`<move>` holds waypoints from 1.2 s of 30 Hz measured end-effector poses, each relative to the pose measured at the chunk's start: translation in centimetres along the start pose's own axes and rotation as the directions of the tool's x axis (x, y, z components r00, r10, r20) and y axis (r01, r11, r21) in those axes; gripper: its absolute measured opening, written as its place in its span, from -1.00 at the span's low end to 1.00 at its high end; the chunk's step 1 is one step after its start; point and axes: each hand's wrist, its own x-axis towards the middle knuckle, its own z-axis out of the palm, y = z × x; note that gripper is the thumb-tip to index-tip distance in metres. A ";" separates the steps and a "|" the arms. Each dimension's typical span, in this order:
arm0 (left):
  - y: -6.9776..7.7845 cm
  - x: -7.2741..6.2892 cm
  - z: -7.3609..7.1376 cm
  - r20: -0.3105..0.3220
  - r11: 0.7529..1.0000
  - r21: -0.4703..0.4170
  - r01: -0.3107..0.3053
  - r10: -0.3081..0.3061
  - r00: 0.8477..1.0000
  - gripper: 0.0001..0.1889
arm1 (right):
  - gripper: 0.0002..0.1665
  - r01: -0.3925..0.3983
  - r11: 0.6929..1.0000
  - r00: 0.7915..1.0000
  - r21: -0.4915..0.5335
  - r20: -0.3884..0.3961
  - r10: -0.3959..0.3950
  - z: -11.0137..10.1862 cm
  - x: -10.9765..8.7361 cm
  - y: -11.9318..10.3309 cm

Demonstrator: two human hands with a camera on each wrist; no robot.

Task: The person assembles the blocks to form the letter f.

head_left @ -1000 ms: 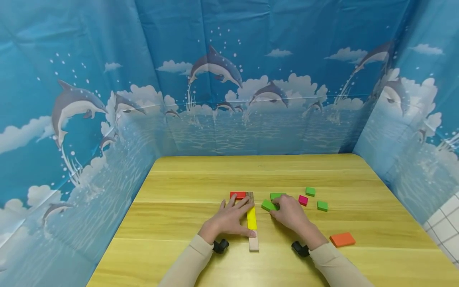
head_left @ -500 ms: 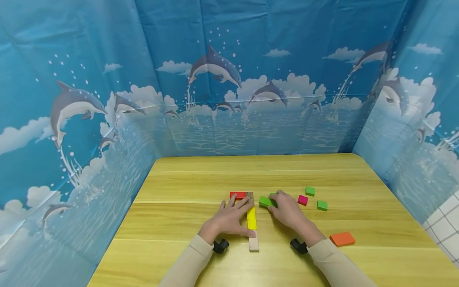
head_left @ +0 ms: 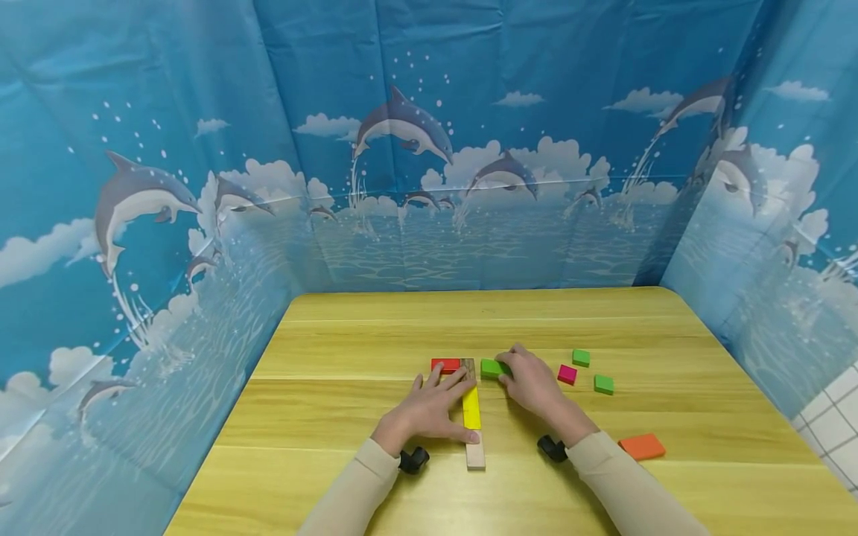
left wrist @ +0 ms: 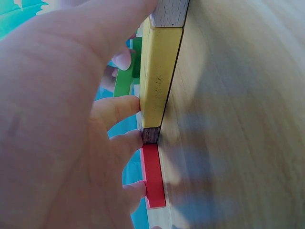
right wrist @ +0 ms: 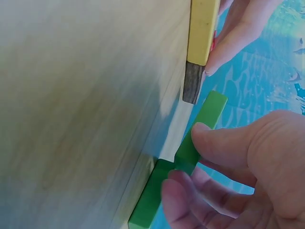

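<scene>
My left hand (head_left: 429, 409) lies with spread fingers over a line of blocks, fingertips right at their edges. That line holds a yellow block (left wrist: 162, 76), a pale wood block (head_left: 475, 455) at its near end and a dark wood block (right wrist: 193, 83) at its far end. Left of the dark one sits a red block (head_left: 445, 365). Between thumb and fingers, my right hand (head_left: 532, 383) pinches a green block (right wrist: 209, 112), tilted in the right wrist view, a small gap right of the dark block. A second green block (right wrist: 150, 200) lies close by, under the right hand's fingers.
Right of my right hand lie a pink block (head_left: 567, 374) and two small green blocks, one farther back (head_left: 581, 358) and one nearer (head_left: 603, 384). An orange block (head_left: 641, 447) lies beyond my right forearm. A dolphin-print curtain (head_left: 482, 246) stands behind the wooden table (head_left: 335, 335).
My right hand has moved left and slightly away from me, bringing the green block closer to the dark wood block and turning it straighter. The left hand has stayed in place.
</scene>
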 end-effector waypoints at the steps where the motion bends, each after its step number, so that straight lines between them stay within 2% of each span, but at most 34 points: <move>1: 0.0 0.0 0.0 0.001 1.000 0.001 0.000 0.000 1.000 0.08 | -0.57 0.007 1.000 1.000 -0.007 -0.005 -0.007 0.0 0.1 0.0; 8: 0.0 -0.1 -0.1 0.001 1.000 -0.007 -0.004 0.004 1.000 0.08 | -0.58 0.037 0.998 0.999 -0.053 -0.014 -0.038 0.2 1.1 0.1; 21: 0.0 0.0 -0.1 -0.001 1.000 0.007 0.000 0.000 1.000 0.10 | -0.61 0.053 0.994 0.998 -0.098 0.026 -0.050 0.4 2.5 -0.1; 36: -0.1 0.0 -0.1 -0.004 1.000 0.007 -0.004 0.004 1.000 0.12 | -0.61 0.035 0.989 0.998 -0.143 0.063 -0.026 1.1 2.9 -0.1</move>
